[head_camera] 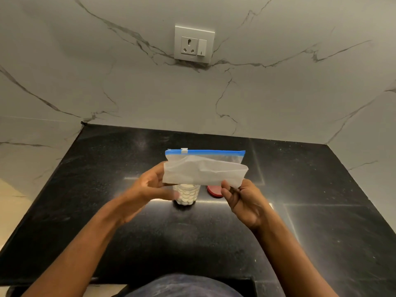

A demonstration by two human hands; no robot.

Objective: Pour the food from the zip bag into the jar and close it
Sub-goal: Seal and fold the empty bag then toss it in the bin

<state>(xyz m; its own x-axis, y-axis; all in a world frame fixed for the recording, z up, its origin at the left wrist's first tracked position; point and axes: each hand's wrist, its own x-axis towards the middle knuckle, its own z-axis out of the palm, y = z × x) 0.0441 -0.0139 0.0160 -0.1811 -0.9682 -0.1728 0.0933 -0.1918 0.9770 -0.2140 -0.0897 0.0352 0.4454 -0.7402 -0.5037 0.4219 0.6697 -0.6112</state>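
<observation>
I hold a clear zip bag (pixel 204 169) with a blue zip strip and a white slider, folded over on itself, above the counter. It looks empty. My left hand (pixel 147 187) pinches its left edge and my right hand (pixel 242 198) pinches its lower right corner. Under the bag stands a clear patterned jar (pixel 186 195) filled with white round food pieces, its mouth hidden by the bag. A red lid (pixel 214 191) lies flat on the counter just right of the jar, partly hidden behind my right hand.
The black stone counter (pixel 107 211) runs from a marble wall at the back to the near edge. A white socket and switch plate (pixel 194 44) sits on the wall above. The counter's left edge drops off at the side.
</observation>
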